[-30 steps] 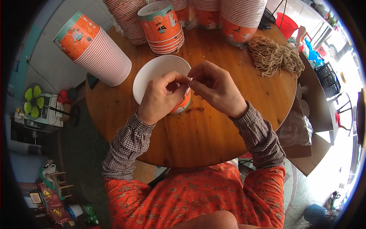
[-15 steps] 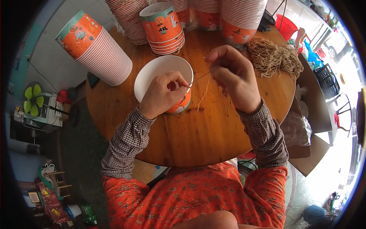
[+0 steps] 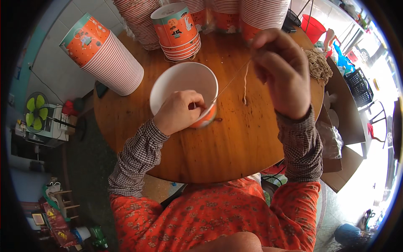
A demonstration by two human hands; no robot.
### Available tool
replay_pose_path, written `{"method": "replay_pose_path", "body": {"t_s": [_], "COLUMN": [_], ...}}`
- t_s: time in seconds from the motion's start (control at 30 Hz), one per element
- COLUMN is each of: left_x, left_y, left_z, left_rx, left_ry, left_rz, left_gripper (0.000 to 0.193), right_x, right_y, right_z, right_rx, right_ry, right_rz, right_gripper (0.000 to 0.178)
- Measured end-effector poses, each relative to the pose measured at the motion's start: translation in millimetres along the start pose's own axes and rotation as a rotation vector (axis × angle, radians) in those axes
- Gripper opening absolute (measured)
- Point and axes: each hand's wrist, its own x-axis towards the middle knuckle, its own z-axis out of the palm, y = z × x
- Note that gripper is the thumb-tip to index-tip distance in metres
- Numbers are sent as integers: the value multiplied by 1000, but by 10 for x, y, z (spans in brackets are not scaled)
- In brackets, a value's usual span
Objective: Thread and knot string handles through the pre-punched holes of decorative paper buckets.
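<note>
A paper bucket (image 3: 180,75), white inside and orange outside, stands tilted on the round table in front of me. My left hand (image 3: 178,110) grips its near right rim, with the fingertips reaching inside and partly hidden. From that rim a thin string (image 3: 232,80) runs taut up to my right hand (image 3: 285,77), raised to the right above the table. Thumb and fingers there are pinched together on the string. A loose, frayed string tail hangs down from them. Whether a needle is also in the pinch is too small to tell.
Behind stand a short stack of orange buckets (image 3: 176,31) and several taller stacks. A leaning stack (image 3: 111,59) is at the left of the wooden table (image 3: 235,147). A bundle of beige strings (image 3: 319,66) lies at the right edge, near an open cardboard box (image 3: 346,164).
My right hand has moved up and to the right, drawing the string out longer from the rim. The bucket has shifted slightly, and my left fingers now reach inside it.
</note>
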Motion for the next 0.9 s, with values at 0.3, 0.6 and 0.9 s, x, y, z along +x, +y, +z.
{"method": "replay_pose_path", "body": {"t_s": [0.3, 0.6, 0.9], "left_x": [-97, -216, -428], "left_y": [421, 454, 87], "left_z": [191, 188, -104], "left_rx": [-33, 406, 387], "left_ry": [85, 88, 145], "left_rz": [87, 282, 204], "left_gripper": [46, 36, 35], "right_x": [-56, -236, -155], "right_y": [-93, -242, -715], "right_z": [80, 47, -259], "right_rx": [-135, -358, 198], "right_ry": [-83, -207, -236], "right_rz": [97, 18, 329], "right_gripper": [10, 9, 25]}}
